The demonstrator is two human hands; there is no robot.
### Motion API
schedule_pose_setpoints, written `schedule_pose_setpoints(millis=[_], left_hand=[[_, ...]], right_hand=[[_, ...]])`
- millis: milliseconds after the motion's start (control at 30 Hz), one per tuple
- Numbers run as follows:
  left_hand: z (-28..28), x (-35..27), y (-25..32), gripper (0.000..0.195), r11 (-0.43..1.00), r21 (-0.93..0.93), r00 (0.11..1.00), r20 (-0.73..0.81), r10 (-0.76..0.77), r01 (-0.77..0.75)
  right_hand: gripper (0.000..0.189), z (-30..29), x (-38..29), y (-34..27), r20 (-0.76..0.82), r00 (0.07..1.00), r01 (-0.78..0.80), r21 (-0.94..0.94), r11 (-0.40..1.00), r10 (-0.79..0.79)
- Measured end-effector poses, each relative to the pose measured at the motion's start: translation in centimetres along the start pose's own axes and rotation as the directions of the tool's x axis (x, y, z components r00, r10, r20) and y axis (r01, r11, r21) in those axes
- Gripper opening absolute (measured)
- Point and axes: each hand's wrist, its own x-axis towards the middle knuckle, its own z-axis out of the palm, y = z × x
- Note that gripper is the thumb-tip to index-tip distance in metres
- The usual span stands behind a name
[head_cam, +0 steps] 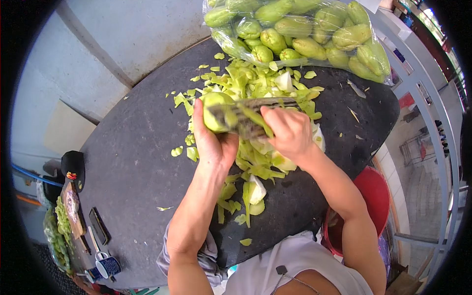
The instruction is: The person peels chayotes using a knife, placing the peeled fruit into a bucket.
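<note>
My left hand [214, 143] grips a pale green chayote [214, 100] whose surface looks largely peeled. In my right hand [291, 131] is a broad-bladed knife [250, 114], blurred by motion, with its blade across the right side of the chayote. A green strip of peel lies along the blade near my fingers. Under both hands spreads a pile of green peelings [239, 77] on the dark tabletop [140, 162]. White-fleshed pieces [257, 190] lie among the peelings. The knife's handle is hidden in my right fist.
Beyond the pile sits a clear plastic bag [295, 35] full of whole chayotes. A red bucket [372, 199] stands beside the table's right edge. At the left are a black cap [72, 167], a phone [99, 225], a cutting board [73, 210] and a mug [108, 266].
</note>
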Motion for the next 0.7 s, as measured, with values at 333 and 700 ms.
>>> schedule_pose_setpoints(millis=[333, 700], left_hand=[[0.3, -0.9, 1.1, 0.054, 0.992, 0.129, 0.944, 0.327, -0.051, 0.009], [-1.0, -0.6, 0.8, 0.052, 0.983, 0.18, 0.961, 0.262, -0.09, 0.043]], right_hand=[[0.032, -0.7, 0.1, 1.7, 0.114, 0.954, -0.284, 0.056, 0.957, 0.277], [0.046, -1.9, 0.1, -0.5, -0.047, 0.998, -0.028, 0.285, 0.958, 0.043]])
